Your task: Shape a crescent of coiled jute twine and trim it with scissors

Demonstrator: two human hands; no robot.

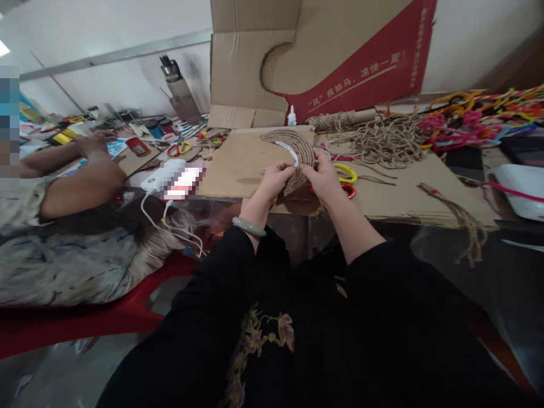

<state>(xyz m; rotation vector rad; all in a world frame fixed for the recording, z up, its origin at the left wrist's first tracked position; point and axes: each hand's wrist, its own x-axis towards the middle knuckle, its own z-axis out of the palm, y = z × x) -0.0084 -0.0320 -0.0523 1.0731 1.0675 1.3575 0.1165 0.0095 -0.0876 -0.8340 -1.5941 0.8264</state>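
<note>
A crescent-shaped piece covered in rows of brown twine (pixel 304 148) is held up between my two hands, over the front edge of a cardboard sheet (pixel 232 156). A white strip (pixel 287 152) runs along its inner curve. My left hand (pixel 276 182), with a bangle at the wrist, grips the lower inner side, thumb near the end of the strip. On the outer right edge my right hand (pixel 323 177) is closed, its fingertips meeting the twine close to the left thumb. Scissors with yellow and red handles (pixel 349 174) lie just beyond my right hand.
Tangled twine (pixel 382 139) and colourful cords (pixel 467 119) cover the right side. A small white glue bottle (pixel 292 117) stands before an upright cardboard box (pixel 250 68). At left are a phone (pixel 182 182), a power bank (pixel 164 174), a water bottle (pixel 182 93) and another person's arm (pixel 85 184).
</note>
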